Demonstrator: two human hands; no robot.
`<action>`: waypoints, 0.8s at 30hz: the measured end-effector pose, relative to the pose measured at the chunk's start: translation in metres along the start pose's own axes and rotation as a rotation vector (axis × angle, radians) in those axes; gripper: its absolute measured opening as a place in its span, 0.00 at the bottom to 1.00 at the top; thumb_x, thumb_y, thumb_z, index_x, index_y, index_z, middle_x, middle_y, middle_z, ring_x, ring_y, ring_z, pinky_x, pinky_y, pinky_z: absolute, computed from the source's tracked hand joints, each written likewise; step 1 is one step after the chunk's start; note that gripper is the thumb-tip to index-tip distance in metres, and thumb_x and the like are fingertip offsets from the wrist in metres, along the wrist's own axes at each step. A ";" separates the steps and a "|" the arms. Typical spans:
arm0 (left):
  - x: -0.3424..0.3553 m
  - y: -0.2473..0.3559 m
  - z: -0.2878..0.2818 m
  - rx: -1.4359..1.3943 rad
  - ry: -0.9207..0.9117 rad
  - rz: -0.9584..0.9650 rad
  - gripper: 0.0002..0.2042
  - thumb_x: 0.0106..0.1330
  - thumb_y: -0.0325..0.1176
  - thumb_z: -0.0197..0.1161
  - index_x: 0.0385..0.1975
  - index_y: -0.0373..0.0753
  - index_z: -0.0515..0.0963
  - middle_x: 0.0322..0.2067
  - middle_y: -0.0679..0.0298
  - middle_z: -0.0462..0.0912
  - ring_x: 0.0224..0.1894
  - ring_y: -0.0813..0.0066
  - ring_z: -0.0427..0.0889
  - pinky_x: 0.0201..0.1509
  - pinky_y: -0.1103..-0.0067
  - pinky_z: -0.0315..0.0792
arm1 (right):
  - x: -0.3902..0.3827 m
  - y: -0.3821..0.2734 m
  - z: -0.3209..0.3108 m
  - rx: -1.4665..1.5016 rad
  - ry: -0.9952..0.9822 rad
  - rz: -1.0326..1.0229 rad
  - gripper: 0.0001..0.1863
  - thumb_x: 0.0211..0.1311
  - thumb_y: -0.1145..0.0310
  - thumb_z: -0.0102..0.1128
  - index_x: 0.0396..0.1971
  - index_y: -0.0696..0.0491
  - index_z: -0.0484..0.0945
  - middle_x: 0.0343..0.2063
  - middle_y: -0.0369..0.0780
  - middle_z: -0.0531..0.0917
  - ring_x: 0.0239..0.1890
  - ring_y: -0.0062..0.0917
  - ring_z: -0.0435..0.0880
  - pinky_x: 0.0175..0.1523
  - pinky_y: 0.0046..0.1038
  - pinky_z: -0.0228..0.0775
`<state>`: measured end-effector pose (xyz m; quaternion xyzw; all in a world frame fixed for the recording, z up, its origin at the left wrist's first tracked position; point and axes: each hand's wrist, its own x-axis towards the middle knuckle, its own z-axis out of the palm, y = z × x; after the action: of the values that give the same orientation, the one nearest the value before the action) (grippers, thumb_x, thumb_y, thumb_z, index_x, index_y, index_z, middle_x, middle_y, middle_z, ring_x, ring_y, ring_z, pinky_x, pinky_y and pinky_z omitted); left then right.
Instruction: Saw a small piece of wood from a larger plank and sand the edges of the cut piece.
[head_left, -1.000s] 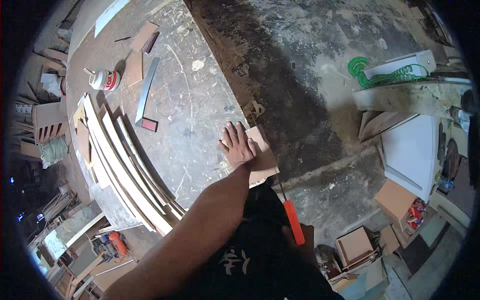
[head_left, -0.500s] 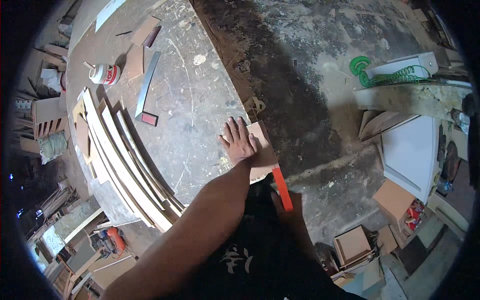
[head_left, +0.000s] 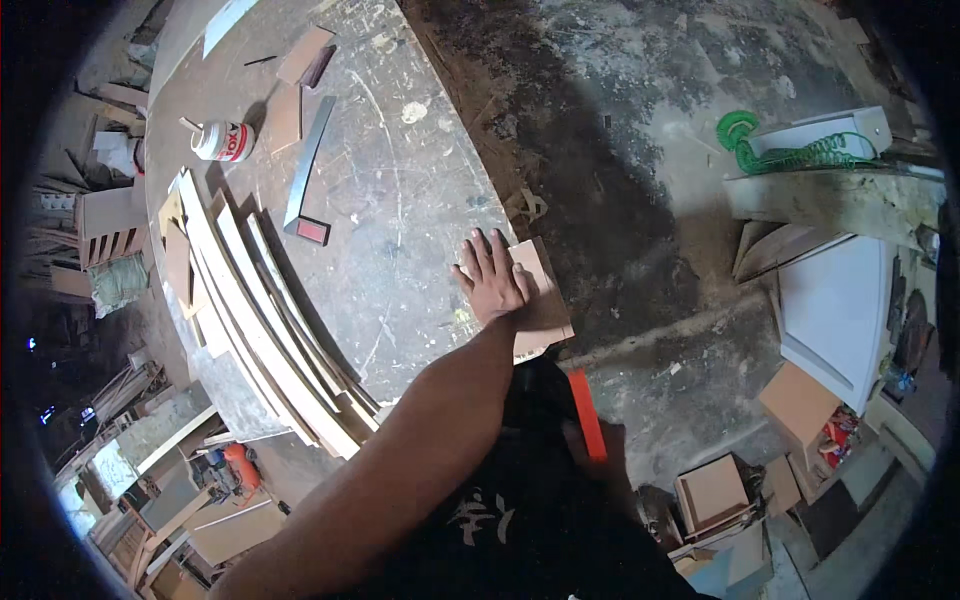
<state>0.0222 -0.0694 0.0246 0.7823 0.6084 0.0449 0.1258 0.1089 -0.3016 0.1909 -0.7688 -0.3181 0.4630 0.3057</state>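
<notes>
My left hand (head_left: 492, 280) lies flat with its fingers spread, partly on a small brown board (head_left: 545, 300) and partly on the worn tabletop (head_left: 400, 240). The board sits at the table's near right corner, jutting a little over the edge. Low beside my body, my right hand (head_left: 608, 442) is in shadow, closed at the lower end of a long flat orange tool (head_left: 587, 412). Most of its fingers are hidden. The tool's upper end is just below the board's near corner, apart from it.
Several long pale wood strips (head_left: 270, 320) lie on the table's left. Beyond them are a white tub (head_left: 222, 141), a try square (head_left: 308, 170) and brown offcuts (head_left: 286, 118). On the right, a green coiled hose (head_left: 800, 155) rests by white panels (head_left: 835, 310); boxes (head_left: 712, 492) stand below.
The orange tool and my right hand have drawn back toward my body, away from the board's edge. My left hand stays pressed on the board. The whole view has shifted slightly.
</notes>
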 end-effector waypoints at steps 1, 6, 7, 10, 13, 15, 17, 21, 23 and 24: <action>-0.001 0.000 -0.002 0.001 -0.020 -0.018 0.32 0.67 0.46 0.43 0.72 0.45 0.51 0.73 0.54 0.43 0.75 0.49 0.40 0.71 0.44 0.34 | -0.021 0.004 -0.008 -0.007 0.016 -0.011 0.17 0.60 0.64 0.65 0.17 0.55 0.72 0.13 0.37 0.74 0.17 0.16 0.71 0.21 0.28 0.59; -0.003 0.007 -0.005 0.013 -0.027 -0.004 0.32 0.68 0.46 0.42 0.72 0.45 0.49 0.73 0.54 0.42 0.75 0.49 0.39 0.71 0.45 0.33 | 0.037 -0.043 -0.008 0.046 0.006 0.132 0.16 0.58 0.65 0.66 0.18 0.58 0.73 0.13 0.39 0.74 0.16 0.20 0.72 0.22 0.30 0.61; -0.004 0.016 -0.002 0.004 -0.042 0.007 0.32 0.68 0.46 0.41 0.72 0.45 0.49 0.73 0.54 0.43 0.75 0.50 0.39 0.71 0.45 0.34 | 0.053 -0.026 -0.001 -0.036 0.008 0.033 0.13 0.59 0.63 0.66 0.34 0.56 0.75 0.15 0.38 0.76 0.17 0.23 0.75 0.23 0.30 0.64; -0.005 -0.001 -0.005 0.026 -0.050 -0.013 0.32 0.67 0.46 0.42 0.72 0.46 0.49 0.73 0.54 0.43 0.75 0.50 0.40 0.71 0.45 0.34 | 0.021 -0.019 -0.002 0.000 0.003 -0.032 0.13 0.59 0.64 0.66 0.33 0.56 0.74 0.14 0.40 0.75 0.16 0.26 0.74 0.23 0.31 0.64; 0.001 0.003 -0.009 0.003 0.005 -0.015 0.33 0.66 0.46 0.43 0.72 0.46 0.50 0.73 0.54 0.43 0.75 0.49 0.41 0.71 0.44 0.35 | -0.013 -0.032 -0.021 0.099 0.021 0.025 0.15 0.58 0.67 0.66 0.17 0.57 0.72 0.12 0.41 0.73 0.15 0.26 0.71 0.23 0.31 0.61; 0.002 0.000 -0.005 -0.024 0.008 -0.013 0.33 0.65 0.46 0.44 0.72 0.46 0.51 0.73 0.54 0.44 0.74 0.49 0.41 0.70 0.43 0.35 | 0.014 -0.022 -0.010 0.118 0.018 0.013 0.15 0.58 0.67 0.66 0.18 0.57 0.72 0.12 0.41 0.73 0.15 0.25 0.71 0.23 0.31 0.61; 0.000 0.011 0.003 -0.022 0.025 0.013 0.33 0.65 0.46 0.43 0.71 0.45 0.54 0.72 0.53 0.47 0.73 0.48 0.46 0.69 0.43 0.36 | 0.059 0.003 0.014 -0.034 0.022 0.014 0.18 0.60 0.56 0.66 0.38 0.57 0.78 0.18 0.39 0.78 0.19 0.29 0.77 0.27 0.33 0.68; -0.002 -0.002 0.005 -0.028 0.084 0.004 0.32 0.65 0.46 0.42 0.70 0.43 0.57 0.71 0.51 0.52 0.72 0.46 0.50 0.69 0.43 0.35 | 0.020 -0.008 0.006 0.017 0.018 0.049 0.16 0.59 0.65 0.65 0.18 0.57 0.72 0.12 0.40 0.72 0.15 0.26 0.72 0.23 0.32 0.61; 0.002 0.002 0.000 -0.040 0.073 -0.006 0.32 0.65 0.46 0.42 0.70 0.44 0.56 0.71 0.52 0.51 0.73 0.47 0.49 0.70 0.43 0.34 | -0.021 0.010 -0.004 0.011 0.109 -0.083 0.17 0.61 0.64 0.63 0.17 0.56 0.71 0.12 0.41 0.72 0.14 0.28 0.72 0.22 0.34 0.59; 0.000 0.004 -0.002 -0.054 0.048 -0.006 0.32 0.65 0.46 0.42 0.71 0.44 0.55 0.72 0.52 0.50 0.73 0.47 0.47 0.70 0.44 0.34 | -0.009 -0.002 -0.004 0.011 0.114 -0.073 0.17 0.61 0.64 0.63 0.17 0.56 0.71 0.12 0.41 0.72 0.14 0.28 0.72 0.22 0.34 0.59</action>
<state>0.0251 -0.0703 0.0273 0.7756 0.6120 0.0797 0.1323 0.1082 -0.3079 0.1989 -0.7799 -0.3255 0.4089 0.3445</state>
